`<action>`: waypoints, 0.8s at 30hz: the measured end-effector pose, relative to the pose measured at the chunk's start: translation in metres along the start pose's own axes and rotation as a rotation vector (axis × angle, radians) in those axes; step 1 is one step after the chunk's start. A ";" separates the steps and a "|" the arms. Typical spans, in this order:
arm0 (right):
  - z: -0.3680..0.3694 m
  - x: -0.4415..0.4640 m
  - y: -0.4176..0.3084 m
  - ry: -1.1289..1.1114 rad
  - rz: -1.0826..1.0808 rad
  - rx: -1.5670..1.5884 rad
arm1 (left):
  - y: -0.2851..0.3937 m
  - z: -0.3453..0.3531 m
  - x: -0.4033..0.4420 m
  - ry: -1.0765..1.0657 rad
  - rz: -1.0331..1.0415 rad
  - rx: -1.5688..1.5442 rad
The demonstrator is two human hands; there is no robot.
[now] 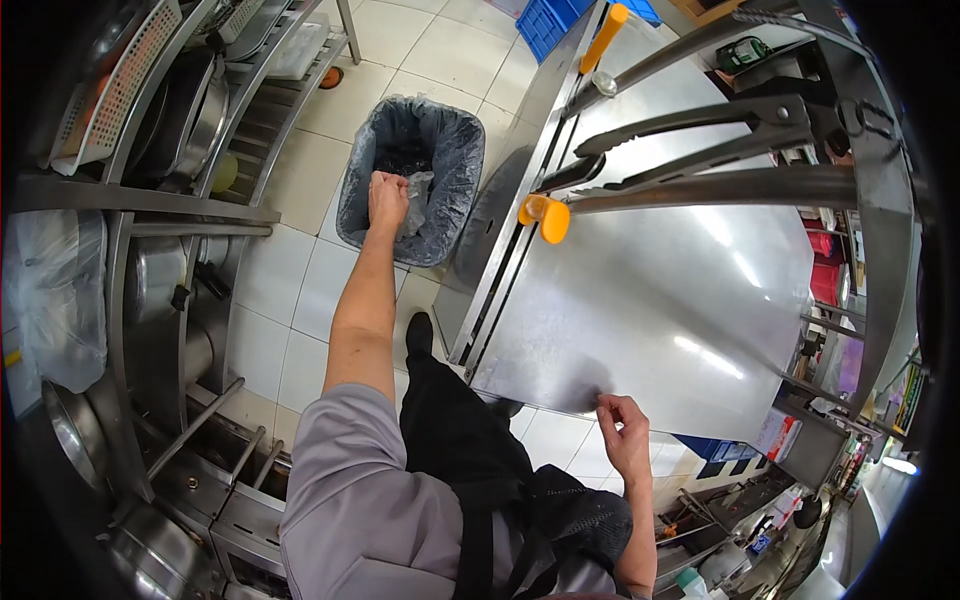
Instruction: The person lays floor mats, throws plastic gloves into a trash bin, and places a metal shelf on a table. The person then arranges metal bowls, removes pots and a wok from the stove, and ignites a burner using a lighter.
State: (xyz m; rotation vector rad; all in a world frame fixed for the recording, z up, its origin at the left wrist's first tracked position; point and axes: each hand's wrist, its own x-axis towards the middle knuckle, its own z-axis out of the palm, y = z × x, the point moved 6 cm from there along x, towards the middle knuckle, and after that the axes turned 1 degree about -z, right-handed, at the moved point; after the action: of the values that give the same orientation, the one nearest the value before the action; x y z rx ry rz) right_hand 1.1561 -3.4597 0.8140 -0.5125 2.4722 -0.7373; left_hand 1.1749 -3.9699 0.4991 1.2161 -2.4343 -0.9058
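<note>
My left hand [388,205] reaches out over a bin [463,140] lined with a grey-black plastic bag. Its fingers are closed, and crumpled clear plastic [418,200] hangs beside them inside the bin's mouth. Dark contents show deeper in the bin. By the near edge of the stainless steel table [600,300], my right hand [624,432] is held with its fingers curled in and thumb against them. I see nothing in it.
Metal tongs [710,140] hang over the table, beside orange-ended tools [545,215]. On the left, a metal rack [150,200] holds pans and a perforated basket [115,90]. Blue crates [550,25] stand beyond the table on the tiled floor [280,270].
</note>
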 end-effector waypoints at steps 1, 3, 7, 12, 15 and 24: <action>-0.002 -0.002 0.003 0.002 0.002 0.003 | 0.003 0.000 0.001 -0.001 0.004 0.001; -0.006 -0.008 0.009 0.021 0.009 -0.007 | 0.017 -0.006 0.006 0.016 0.086 -0.075; -0.012 -0.019 0.024 0.042 0.001 -0.018 | 0.042 -0.032 0.008 0.129 -0.037 -0.097; -0.021 -0.036 0.044 0.081 0.001 -0.023 | 0.047 -0.020 0.014 0.082 0.176 0.021; -0.025 -0.047 0.059 0.107 -0.021 -0.025 | 0.055 -0.024 0.012 0.142 0.211 -0.114; -0.038 -0.081 0.103 0.206 0.017 0.006 | 0.091 -0.025 0.018 0.044 0.252 0.144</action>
State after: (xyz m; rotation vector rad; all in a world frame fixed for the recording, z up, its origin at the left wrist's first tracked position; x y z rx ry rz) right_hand 1.1783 -3.3259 0.8098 -0.4315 2.6592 -0.8264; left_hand 1.1194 -3.9537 0.5757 0.9317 -2.5791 -0.6353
